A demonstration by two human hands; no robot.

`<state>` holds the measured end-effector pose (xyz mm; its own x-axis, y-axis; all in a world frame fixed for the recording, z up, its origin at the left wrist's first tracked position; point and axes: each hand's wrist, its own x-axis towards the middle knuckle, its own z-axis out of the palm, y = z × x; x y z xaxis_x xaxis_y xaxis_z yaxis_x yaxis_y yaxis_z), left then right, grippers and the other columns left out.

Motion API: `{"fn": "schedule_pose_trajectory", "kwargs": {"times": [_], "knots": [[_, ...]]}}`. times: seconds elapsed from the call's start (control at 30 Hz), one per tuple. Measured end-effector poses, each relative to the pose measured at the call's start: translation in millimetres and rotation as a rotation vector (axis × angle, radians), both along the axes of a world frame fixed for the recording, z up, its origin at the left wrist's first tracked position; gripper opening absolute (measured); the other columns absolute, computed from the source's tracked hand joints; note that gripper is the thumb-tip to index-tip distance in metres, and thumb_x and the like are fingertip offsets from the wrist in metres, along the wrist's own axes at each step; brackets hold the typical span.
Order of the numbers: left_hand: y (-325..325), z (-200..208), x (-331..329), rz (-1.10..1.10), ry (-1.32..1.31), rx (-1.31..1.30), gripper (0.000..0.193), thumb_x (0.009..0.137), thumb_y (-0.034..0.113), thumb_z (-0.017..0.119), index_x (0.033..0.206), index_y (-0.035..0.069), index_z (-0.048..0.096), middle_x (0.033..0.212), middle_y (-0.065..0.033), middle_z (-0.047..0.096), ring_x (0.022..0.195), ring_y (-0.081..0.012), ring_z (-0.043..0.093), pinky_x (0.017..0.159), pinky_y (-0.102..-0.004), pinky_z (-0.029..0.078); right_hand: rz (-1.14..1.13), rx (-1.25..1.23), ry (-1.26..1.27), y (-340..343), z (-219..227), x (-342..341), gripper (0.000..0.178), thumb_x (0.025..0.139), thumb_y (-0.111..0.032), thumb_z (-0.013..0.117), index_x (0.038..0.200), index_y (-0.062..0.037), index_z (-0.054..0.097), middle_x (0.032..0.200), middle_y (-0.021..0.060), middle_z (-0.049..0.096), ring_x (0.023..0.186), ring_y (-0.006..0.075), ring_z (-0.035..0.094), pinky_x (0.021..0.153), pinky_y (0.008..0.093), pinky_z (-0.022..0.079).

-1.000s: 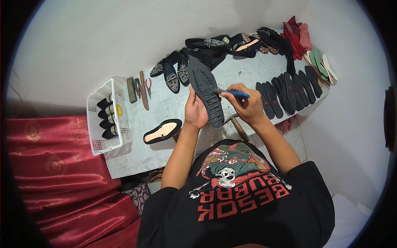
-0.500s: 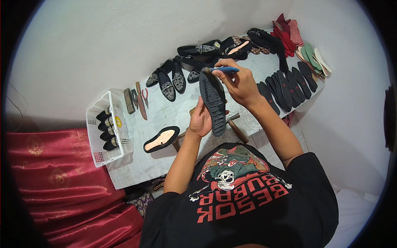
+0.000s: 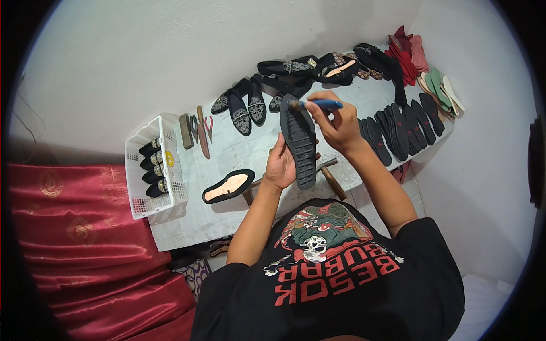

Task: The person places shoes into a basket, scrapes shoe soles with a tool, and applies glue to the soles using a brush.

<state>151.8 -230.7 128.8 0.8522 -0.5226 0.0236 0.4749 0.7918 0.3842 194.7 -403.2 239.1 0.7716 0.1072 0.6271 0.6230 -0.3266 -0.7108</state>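
Over the near middle of the table, my left hand (image 3: pixel 280 163) grips a black shoe sole (image 3: pixel 300 145), held upright lengthwise with its ribbed, hollowed face toward me. My right hand (image 3: pixel 341 126) pinches a blue-handled brush (image 3: pixel 327 104), its bristles touching the far end of the sole. To the left of my left hand lies a black shoe (image 3: pixel 228 186) with its tan underside up. A hammer (image 3: pixel 332 181) with a wooden handle rests behind and right of the sole, partly hidden.
A white plastic basket (image 3: pixel 134 196) with black shoes stands at the left, beside pliers (image 3: pixel 209 127) and a wooden-handled knife (image 3: pixel 203 142). Patterned black shoes (image 3: pixel 239 113) line the wall. Stacked black soles (image 3: pixel 398 133), green insoles (image 3: pixel 435 82) and red cloth (image 3: pixel 405 65) lie right.
The brush has shifted slightly along the sole's far end, and the sole is turned a little. The whole view has moved slightly.
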Motion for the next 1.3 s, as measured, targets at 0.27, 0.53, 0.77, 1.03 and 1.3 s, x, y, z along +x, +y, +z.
{"fn": "schedule_pose_trajectory", "kwargs": {"times": [0.27,0.53,0.77,1.03,1.3], "knots": [[2.8,-0.6,3.2,0.091,0.142,-0.004,0.060,0.111,0.052,0.030,0.146,0.007,0.049,0.137,-0.0151,0.062,0.130,-0.0304,0.058,0.107,-0.0558,0.049,0.224,-0.189,0.126,-3.2,-12.8,-32.9,0.020,0.096,-0.023,0.074,0.095,-0.0036,0.068,0.067,0.0093,0.068,0.055,0.0209,0.066,0.053,0.0323,0.050],[1.8,-1.5,3.0,0.016,-0.060,-0.073,0.062,0.111,0.050,0.031,0.153,0.007,0.042,0.147,-0.0170,0.056,0.137,-0.0329,0.053,0.114,-0.0603,0.042,-0.040,-0.172,-0.103,-14.4,2.9,-0.6,0.018,0.095,-0.018,0.074,0.100,-0.0023,0.068,0.071,0.0112,0.069,0.057,0.0246,0.069,0.054,0.0341,0.051],[2.2,-2.9,4.7,0.118,0.021,-0.128,0.064,0.111,0.051,0.028,0.148,0.002,0.046,0.140,-0.0184,0.060,0.128,-0.0326,0.060,0.111,-0.0507,0.047,0.067,-0.074,-0.070,-14.2,-15.8,-32.1,0.012,0.094,-0.012,0.074,0.093,-0.0027,0.068,0.071,0.0096,0.068,0.054,0.0242,0.067,0.051,0.0340,0.050],[-6.6,-9.9,-1.4,0.042,0.022,-0.088,0.061,0.111,0.050,0.030,0.149,0.004,0.046,0.141,-0.0171,0.060,0.128,-0.0310,0.060,0.111,-0.0525,0.047,0.021,-0.168,-0.104,-5.0,4.6,-3.1,0.014,0.094,-0.016,0.074,0.099,-0.0036,0.068,0.080,0.0107,0.070,0.062,0.0262,0.069,0.056,0.0344,0.051],[2.8,-6.3,5.0,0.139,0.040,-0.187,0.062,0.112,0.048,0.030,0.148,0.001,0.045,0.141,-0.0178,0.060,0.129,-0.0320,0.059,0.112,-0.0521,0.046,0.139,-0.046,-0.078,-5.5,-1.4,-30.3,0.018,0.095,-0.020,0.075,0.094,-0.0026,0.069,0.071,0.0095,0.066,0.054,0.0216,0.064,0.052,0.0330,0.048]]}}
